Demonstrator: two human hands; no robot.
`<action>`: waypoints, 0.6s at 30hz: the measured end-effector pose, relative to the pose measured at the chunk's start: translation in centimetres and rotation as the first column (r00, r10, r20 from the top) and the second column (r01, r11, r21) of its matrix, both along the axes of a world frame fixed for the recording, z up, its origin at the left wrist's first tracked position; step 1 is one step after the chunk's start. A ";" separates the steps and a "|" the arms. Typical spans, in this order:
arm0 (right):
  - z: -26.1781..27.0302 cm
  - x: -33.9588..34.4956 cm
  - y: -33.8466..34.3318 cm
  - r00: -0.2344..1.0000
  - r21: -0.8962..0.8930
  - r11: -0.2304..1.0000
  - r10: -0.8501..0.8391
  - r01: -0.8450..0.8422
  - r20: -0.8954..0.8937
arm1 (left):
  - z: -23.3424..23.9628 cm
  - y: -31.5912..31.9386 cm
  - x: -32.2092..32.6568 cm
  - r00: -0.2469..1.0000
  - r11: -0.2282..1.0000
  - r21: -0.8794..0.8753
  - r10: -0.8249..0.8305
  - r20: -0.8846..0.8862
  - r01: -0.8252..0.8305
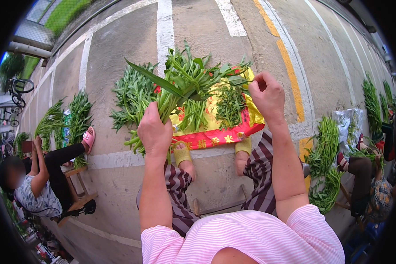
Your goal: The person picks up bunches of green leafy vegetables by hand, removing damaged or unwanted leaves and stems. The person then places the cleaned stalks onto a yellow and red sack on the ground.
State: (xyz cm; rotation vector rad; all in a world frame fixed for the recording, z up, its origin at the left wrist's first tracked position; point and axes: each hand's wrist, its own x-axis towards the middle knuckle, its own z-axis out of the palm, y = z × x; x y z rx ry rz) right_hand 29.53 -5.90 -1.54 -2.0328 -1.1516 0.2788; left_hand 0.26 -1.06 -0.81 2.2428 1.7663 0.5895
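Note:
My left hand (154, 132) is closed around the stems of a bunch of leafy greens (188, 77), whose leafy tops fan out up and to the right. Near the tips of that bunch, my right hand (267, 95) pinches with thumb and forefinger; a thin leaf or stem seems to reach its fingertips. Beneath lies a red and yellow printed sack (217, 140), with cut stems (193, 115) and a small heap of leaves (231, 105) on it. To the left, a larger pile of greens (135, 89) rests on the ground, partly behind the held stems.
My feet in yellow slippers (183, 156) stand at the sack's near edge. On the left a person (39, 194) sits on a wooden stool (77, 201) by more greens (79, 115). At right another person (379, 194) sits near long greens (326, 145) and a silvery sheet (345, 123).

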 end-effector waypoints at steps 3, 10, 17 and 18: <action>0.3 0.3 0.2 0.987 0.087 0.994 -0.050 0.063 -0.154 | 0.1 -0.1 0.0 1.000 1.000 -0.014 0.003 0.002 -0.003; -0.7 1.6 0.6 0.956 0.215 0.963 -0.097 0.160 -0.277 | 0.1 -0.2 0.1 0.999 0.999 0.002 -0.034 0.002 0.034; -0.7 1.5 0.6 0.926 0.129 0.989 -0.021 0.075 -0.377 | -0.6 0.0 -0.2 0.986 0.958 0.249 -0.112 -0.126 0.140; 0.1 1.3 0.4 0.932 0.013 0.999 -0.038 0.046 -0.359 | -0.7 0.0 -0.1 0.980 0.952 0.261 -0.121 -0.157 0.159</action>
